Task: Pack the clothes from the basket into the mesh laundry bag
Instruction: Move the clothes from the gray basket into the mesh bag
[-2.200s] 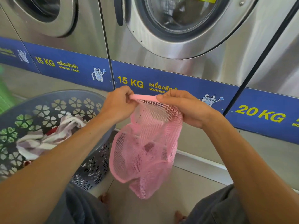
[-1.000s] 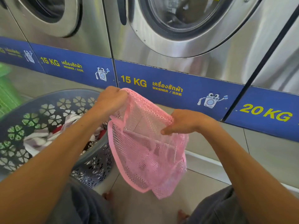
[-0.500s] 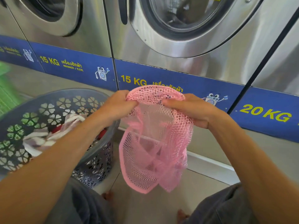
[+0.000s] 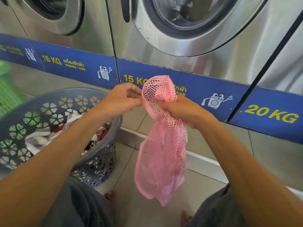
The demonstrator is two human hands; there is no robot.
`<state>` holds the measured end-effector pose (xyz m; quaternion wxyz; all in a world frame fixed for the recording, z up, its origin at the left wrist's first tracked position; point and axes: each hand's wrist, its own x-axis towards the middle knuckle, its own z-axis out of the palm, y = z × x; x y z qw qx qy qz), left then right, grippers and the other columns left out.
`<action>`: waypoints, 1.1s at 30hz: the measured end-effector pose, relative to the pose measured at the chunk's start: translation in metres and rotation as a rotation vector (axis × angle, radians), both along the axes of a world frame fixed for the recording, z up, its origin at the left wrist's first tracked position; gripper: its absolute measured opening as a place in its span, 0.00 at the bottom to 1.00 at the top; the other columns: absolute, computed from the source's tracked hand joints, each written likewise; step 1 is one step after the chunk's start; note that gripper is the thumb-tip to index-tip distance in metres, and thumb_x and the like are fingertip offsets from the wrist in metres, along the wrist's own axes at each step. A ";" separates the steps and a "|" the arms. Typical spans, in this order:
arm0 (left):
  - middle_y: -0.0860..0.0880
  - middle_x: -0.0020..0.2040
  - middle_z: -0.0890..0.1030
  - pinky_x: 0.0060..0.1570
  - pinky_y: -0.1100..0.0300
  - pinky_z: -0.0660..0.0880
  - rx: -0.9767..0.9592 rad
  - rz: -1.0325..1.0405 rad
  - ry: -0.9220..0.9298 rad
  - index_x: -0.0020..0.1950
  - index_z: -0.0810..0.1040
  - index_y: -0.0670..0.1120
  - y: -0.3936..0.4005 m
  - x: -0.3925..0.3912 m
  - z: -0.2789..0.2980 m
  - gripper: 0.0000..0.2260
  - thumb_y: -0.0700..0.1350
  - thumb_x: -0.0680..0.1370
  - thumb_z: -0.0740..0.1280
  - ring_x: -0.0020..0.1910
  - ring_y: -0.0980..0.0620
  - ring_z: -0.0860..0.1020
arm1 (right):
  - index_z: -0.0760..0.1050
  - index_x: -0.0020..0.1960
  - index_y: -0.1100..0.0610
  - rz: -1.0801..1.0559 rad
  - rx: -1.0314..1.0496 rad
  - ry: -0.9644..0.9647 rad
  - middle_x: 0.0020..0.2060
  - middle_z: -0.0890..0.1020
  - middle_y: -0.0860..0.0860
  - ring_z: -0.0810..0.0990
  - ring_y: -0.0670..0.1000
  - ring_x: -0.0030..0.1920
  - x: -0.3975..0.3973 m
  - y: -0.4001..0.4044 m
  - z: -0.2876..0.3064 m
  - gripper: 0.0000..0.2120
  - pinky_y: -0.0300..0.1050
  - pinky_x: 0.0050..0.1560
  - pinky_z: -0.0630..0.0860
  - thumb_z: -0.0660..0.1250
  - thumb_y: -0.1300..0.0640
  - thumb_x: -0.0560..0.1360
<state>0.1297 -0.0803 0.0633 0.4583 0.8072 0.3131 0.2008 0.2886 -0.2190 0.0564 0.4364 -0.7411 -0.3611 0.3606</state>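
1. Our right hand (image 4: 183,110) clenched the pink mesh bag (image 4: 162,145) near its top (the rest hung below).
2. Our left hand (image 4: 121,99) pinched its edge.
3. Clothes (image 4: 41,140) lay in the basket (image 4: 101,163), left.

We see a pink mesh bag (image 4: 161,145) full of little holes | a grey basket (image 4: 96,163) with flower-shaped holes | clothes (image 4: 41,140) inside it in white, grey stripes and red | shiny silver washers (image 4: 205,51) | a blue strip (image 4: 78,66) with yellow words | a green thing (image 4: 7,92) at our left
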 end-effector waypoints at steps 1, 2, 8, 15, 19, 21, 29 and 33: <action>0.51 0.47 0.86 0.45 0.58 0.77 0.022 0.053 0.017 0.49 0.79 0.53 0.009 -0.006 -0.003 0.10 0.41 0.72 0.73 0.47 0.54 0.83 | 0.81 0.48 0.54 -0.030 0.019 0.062 0.47 0.87 0.58 0.87 0.52 0.39 -0.001 0.005 0.001 0.04 0.50 0.41 0.85 0.68 0.56 0.78; 0.50 0.48 0.86 0.46 0.57 0.77 0.053 0.098 0.042 0.48 0.79 0.53 0.017 -0.013 -0.006 0.08 0.41 0.73 0.72 0.48 0.53 0.83 | 0.81 0.47 0.55 -0.049 0.027 0.113 0.46 0.87 0.58 0.87 0.51 0.36 -0.004 0.010 0.002 0.04 0.48 0.36 0.85 0.68 0.57 0.78; 0.46 0.44 0.85 0.53 0.53 0.79 0.236 0.230 0.268 0.46 0.82 0.48 0.054 -0.059 -0.027 0.04 0.40 0.75 0.70 0.48 0.46 0.83 | 0.81 0.46 0.56 -0.019 -0.027 -0.011 0.47 0.87 0.58 0.87 0.55 0.43 -0.030 0.041 -0.004 0.12 0.55 0.47 0.84 0.70 0.47 0.76; 0.47 0.50 0.84 0.47 0.57 0.76 0.170 0.275 0.517 0.43 0.81 0.47 0.084 -0.103 -0.061 0.03 0.41 0.75 0.69 0.49 0.44 0.83 | 0.80 0.50 0.61 -0.021 -0.098 -0.407 0.51 0.82 0.60 0.79 0.62 0.56 -0.044 0.067 -0.008 0.25 0.49 0.49 0.77 0.64 0.38 0.76; 0.47 0.47 0.80 0.45 0.60 0.74 0.297 0.114 0.756 0.45 0.81 0.46 0.104 -0.111 -0.102 0.03 0.42 0.74 0.67 0.50 0.47 0.78 | 0.80 0.43 0.59 -0.030 -0.039 -0.340 0.36 0.80 0.54 0.78 0.54 0.36 -0.044 0.074 -0.004 0.19 0.44 0.32 0.70 0.64 0.43 0.77; 0.45 0.58 0.79 0.57 0.55 0.74 0.389 0.035 0.924 0.61 0.79 0.46 0.117 -0.113 -0.124 0.15 0.49 0.76 0.68 0.58 0.46 0.77 | 0.79 0.47 0.59 0.011 -0.050 -0.354 0.39 0.81 0.54 0.78 0.55 0.38 -0.042 0.077 -0.007 0.12 0.45 0.35 0.71 0.65 0.51 0.76; 0.41 0.75 0.66 0.62 0.56 0.70 0.251 0.113 0.805 0.80 0.55 0.49 0.135 -0.103 -0.158 0.45 0.51 0.69 0.76 0.65 0.44 0.73 | 0.76 0.40 0.52 0.104 -0.004 0.108 0.19 0.74 0.43 0.72 0.43 0.21 -0.042 0.078 -0.014 0.07 0.32 0.22 0.66 0.67 0.60 0.76; 0.43 0.68 0.75 0.52 0.57 0.75 0.209 0.157 1.005 0.74 0.66 0.43 0.129 -0.100 -0.160 0.39 0.50 0.67 0.79 0.55 0.48 0.76 | 0.75 0.41 0.51 0.124 0.001 0.252 0.21 0.72 0.44 0.69 0.43 0.22 -0.040 0.074 -0.009 0.05 0.34 0.23 0.65 0.69 0.52 0.75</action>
